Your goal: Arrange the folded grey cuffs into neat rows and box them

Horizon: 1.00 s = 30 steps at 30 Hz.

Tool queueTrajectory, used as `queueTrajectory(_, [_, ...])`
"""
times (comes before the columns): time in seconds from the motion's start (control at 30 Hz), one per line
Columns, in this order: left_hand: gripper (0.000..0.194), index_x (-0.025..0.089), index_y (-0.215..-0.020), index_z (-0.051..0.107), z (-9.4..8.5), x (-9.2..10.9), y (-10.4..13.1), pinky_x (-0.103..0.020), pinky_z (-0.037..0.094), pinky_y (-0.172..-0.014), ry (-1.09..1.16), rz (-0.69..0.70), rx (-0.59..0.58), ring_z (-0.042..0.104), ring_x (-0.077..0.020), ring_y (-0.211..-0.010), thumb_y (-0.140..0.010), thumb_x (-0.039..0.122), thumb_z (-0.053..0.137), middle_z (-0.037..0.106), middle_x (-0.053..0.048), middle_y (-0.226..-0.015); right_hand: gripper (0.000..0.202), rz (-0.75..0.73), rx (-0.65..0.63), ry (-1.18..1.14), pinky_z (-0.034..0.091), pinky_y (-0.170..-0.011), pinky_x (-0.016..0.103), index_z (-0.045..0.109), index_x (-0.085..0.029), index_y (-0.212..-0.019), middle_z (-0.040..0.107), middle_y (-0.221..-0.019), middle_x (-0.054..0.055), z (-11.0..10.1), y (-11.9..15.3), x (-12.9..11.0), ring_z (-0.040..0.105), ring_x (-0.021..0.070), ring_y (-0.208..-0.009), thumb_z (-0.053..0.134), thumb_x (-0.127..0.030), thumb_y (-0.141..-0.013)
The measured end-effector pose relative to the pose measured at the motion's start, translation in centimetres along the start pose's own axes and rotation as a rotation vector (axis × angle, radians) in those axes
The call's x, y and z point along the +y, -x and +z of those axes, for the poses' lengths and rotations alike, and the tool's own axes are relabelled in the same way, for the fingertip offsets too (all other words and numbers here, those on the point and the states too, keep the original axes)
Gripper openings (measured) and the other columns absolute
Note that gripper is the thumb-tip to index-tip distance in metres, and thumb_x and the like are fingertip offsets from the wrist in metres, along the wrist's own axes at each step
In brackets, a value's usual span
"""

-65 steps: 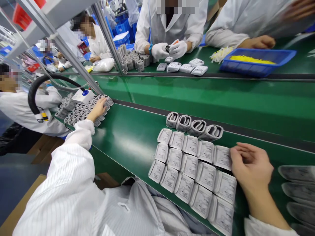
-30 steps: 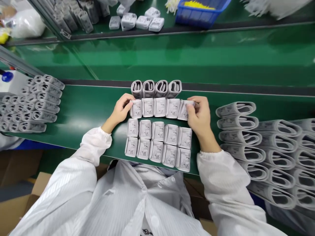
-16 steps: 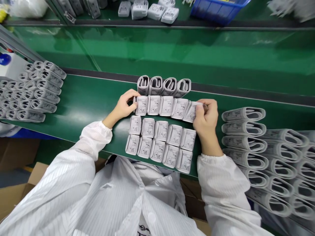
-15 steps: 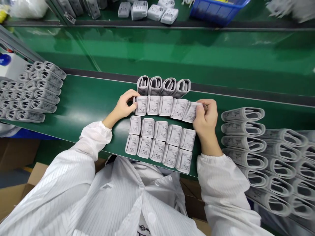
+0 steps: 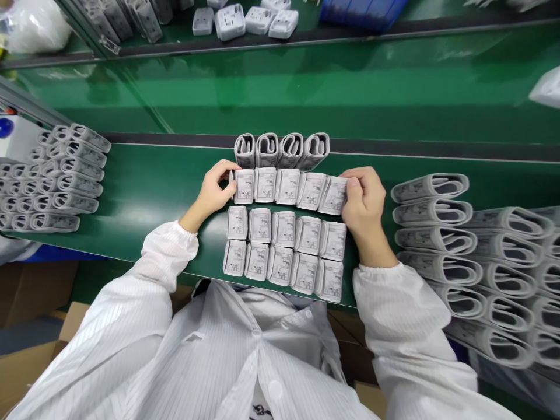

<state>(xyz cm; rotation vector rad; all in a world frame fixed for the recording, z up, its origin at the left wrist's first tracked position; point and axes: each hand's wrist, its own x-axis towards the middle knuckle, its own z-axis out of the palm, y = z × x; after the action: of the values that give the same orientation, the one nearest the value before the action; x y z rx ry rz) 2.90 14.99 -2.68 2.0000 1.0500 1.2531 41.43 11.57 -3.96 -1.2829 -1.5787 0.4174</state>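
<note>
A row of folded, printed white pieces (image 5: 287,186) lies across the green bench between my hands. My left hand (image 5: 215,188) pinches the row's left end between thumb and fingers. At the other end, my right hand (image 5: 364,198) grips the last piece, its fingertips partly hidden behind it. Two more rows of the same pieces (image 5: 284,230) lie nearer my body, side by side. Directly behind the held row, several rolled pieces (image 5: 268,150) stand on end with their coiled edges showing.
Stacked rolled pieces (image 5: 79,184) fill the bench's left end, and larger folded stacks (image 5: 437,240) lie at the right. White plastic units (image 5: 230,22) and a blue bin (image 5: 363,13) are on the shelf behind. A white object (image 5: 546,87) shows at the right edge.
The camera view has shifted slightly. Both hands keep hold of the row's ends, and the row looks a little straighter. A white object has come into view at the right edge.
</note>
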Motion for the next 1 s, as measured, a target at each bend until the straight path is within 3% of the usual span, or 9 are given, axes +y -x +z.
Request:
queueTrajectory(0.2, [0.02, 0.026, -0.115, 0.074, 0.01, 0.13, 0.02, -0.034, 0.056, -0.079, -0.014, -0.031, 0.013, 0.071, -0.0205, -0.096, -0.096, 0.027, 0.068, 0.076, -0.005, -0.11, 0.04, 0.021, -0.007, -0.034, 0.058, -0.089, 0.056, 0.069, -0.029, -0.093, 0.074, -0.098, 0.011, 0.06, -0.11, -0.15, 0.071, 0.0328, -0.093, 0.052, -0.058, -0.114])
queueTrajectory(0.43, [0.018, 0.026, -0.112, 0.074, 0.07, 0.17, -0.1, -0.035, 0.056, -0.078, -0.02, -0.036, 0.02, 0.071, -0.0211, -0.094, -0.097, 0.034, 0.069, 0.076, -0.006, -0.107, 0.056, 0.094, 0.012, -0.015, 0.061, -0.092, 0.06, 0.067, -0.032, -0.087, 0.074, -0.094, 0.01, 0.27, -0.34, -0.61, 0.071, 0.0336, -0.092, 0.05, -0.082, -0.108])
queueTrajectory(0.57, [0.018, 0.026, -0.112, 0.074, 0.09, 0.11, -0.11, -0.037, 0.056, -0.077, -0.031, -0.05, 0.017, 0.07, -0.0218, -0.093, -0.098, 0.038, 0.069, 0.076, -0.006, -0.107, 0.061, 0.098, 0.014, -0.008, 0.062, -0.092, 0.061, 0.067, -0.033, -0.086, 0.074, -0.093, 0.01, 0.26, -0.33, -0.72, 0.071, 0.0334, -0.091, 0.047, -0.086, -0.107])
queueTrajectory(1.0, [0.021, 0.028, -0.113, 0.074, -0.02, -0.28, -0.15, -0.038, 0.057, -0.077, -0.011, -0.013, 0.013, 0.071, -0.0233, -0.094, -0.102, 0.045, 0.07, 0.076, -0.006, -0.107, 0.04, 0.123, -0.035, -0.017, 0.061, -0.099, 0.062, 0.068, -0.031, -0.092, 0.072, -0.099, 0.01, -0.17, -0.15, -0.45, 0.071, 0.0336, -0.098, 0.056, -0.064, -0.111])
